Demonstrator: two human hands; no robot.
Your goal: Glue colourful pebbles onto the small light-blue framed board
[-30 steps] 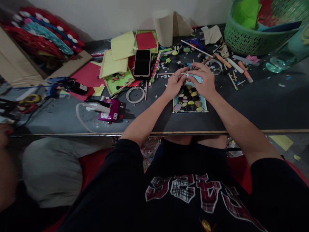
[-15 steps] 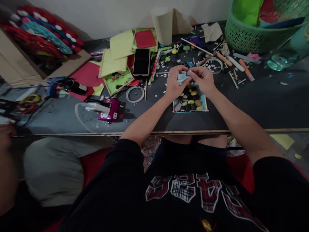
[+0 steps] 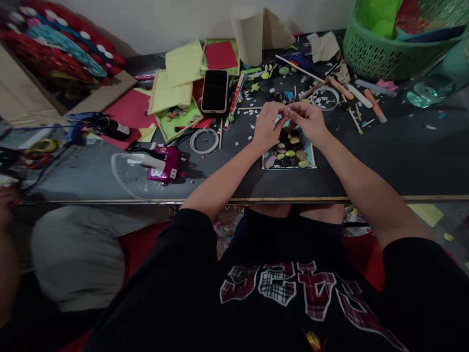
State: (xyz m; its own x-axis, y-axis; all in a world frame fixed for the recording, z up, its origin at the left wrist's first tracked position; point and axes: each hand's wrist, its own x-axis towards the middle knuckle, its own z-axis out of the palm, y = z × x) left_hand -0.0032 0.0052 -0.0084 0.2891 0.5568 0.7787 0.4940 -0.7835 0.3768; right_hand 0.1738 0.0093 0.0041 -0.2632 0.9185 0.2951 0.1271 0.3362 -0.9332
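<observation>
Between our hands, above the far part of a blue tray (image 3: pixel 310 152), we have a small white bit (image 3: pixel 288 111). Our right hand (image 3: pixel 309 120) pinches it between finger and thumb; our left hand (image 3: pixel 268 128) is curled against it, though we cannot tell whether those fingers grip. The tray lies near the worktop's (image 3: pixel 384 161) front edge, with dark, yellow and mauve pebbles (image 3: pixel 290 154) in it. Paper scraps lie beyond our hands. To the left we see a clear ring (image 3: pixel 204 141), a phone (image 3: pixel 214 92) and, nearer the front edge, a purple power block (image 3: pixel 164 165). Along the back edge stand a pale cylinder (image 3: pixel 249 36) and, farther right, a green basket (image 3: pixel 384 61). Another person's hand (image 3: pixel 7 199) shows far left, by the front edge.
</observation>
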